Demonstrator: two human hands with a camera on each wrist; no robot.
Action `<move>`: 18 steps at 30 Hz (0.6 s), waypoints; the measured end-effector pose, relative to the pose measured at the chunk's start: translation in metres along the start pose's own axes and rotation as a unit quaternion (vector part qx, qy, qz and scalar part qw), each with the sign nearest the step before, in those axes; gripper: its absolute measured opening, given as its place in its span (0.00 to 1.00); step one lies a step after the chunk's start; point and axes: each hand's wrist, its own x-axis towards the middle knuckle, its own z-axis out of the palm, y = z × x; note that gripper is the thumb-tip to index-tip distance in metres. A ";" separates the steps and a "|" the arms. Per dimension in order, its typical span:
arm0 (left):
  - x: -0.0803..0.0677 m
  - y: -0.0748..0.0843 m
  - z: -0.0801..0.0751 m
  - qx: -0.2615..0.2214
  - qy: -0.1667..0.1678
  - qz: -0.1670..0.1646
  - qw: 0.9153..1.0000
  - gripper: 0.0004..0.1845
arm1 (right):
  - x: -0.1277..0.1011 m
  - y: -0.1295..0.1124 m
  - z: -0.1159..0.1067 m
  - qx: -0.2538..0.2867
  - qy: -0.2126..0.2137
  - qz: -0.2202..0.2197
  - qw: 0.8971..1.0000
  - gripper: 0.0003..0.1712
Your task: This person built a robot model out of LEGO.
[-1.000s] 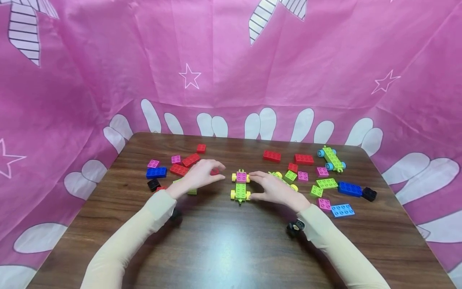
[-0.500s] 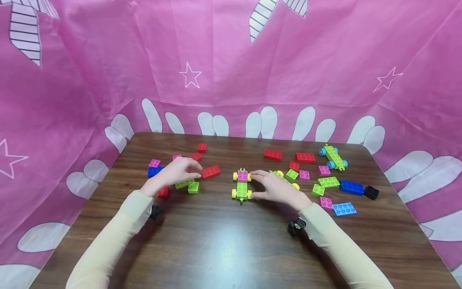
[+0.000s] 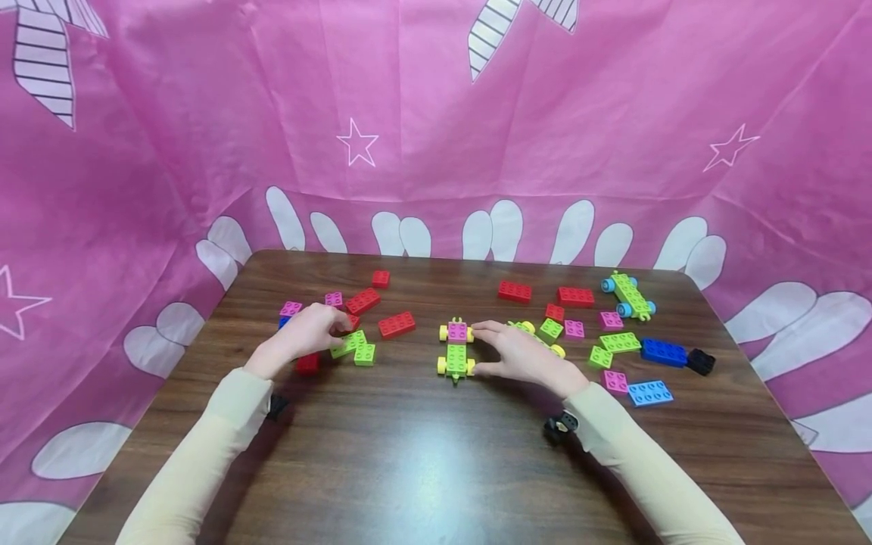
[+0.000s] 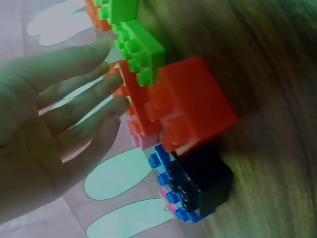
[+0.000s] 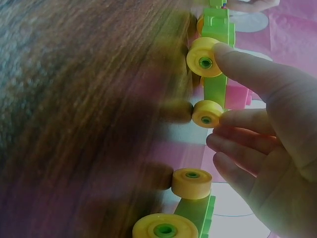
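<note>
A lime wheeled base (image 3: 456, 362) with yellow wheels stands mid-table, a pink brick (image 3: 458, 332) on its far end. My right hand (image 3: 514, 356) is at its right side; in the right wrist view the thumb (image 5: 233, 57) and a finger touch or nearly touch the yellow wheels. A second yellow-wheeled base (image 3: 545, 342) is partly hidden behind this hand. My left hand (image 3: 306, 333) hovers over the left group of bricks, fingers loosely bent and holding nothing. Near its fingertips lie a long lime brick (image 3: 350, 343) and a red brick (image 4: 198, 104).
Left, a small lime brick (image 3: 364, 354), several red bricks including one long one (image 3: 397, 325), and a black brick (image 4: 208, 183). Right, a blue-wheeled base (image 3: 630, 296), dark blue brick (image 3: 664, 353), light blue brick (image 3: 650, 393), black brick (image 3: 701, 362) and several others on the wooden table (image 3: 436, 454).
My left hand has moved left, from beside the yellow-wheeled base past the long red brick to the left group. My right hand has kept its place.
</note>
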 end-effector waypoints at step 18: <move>-0.002 -0.008 0.013 0.064 -0.010 -0.058 0.996 0.17 | 0.001 0.000 -0.001 0.007 -0.009 0.007 1.000 0.42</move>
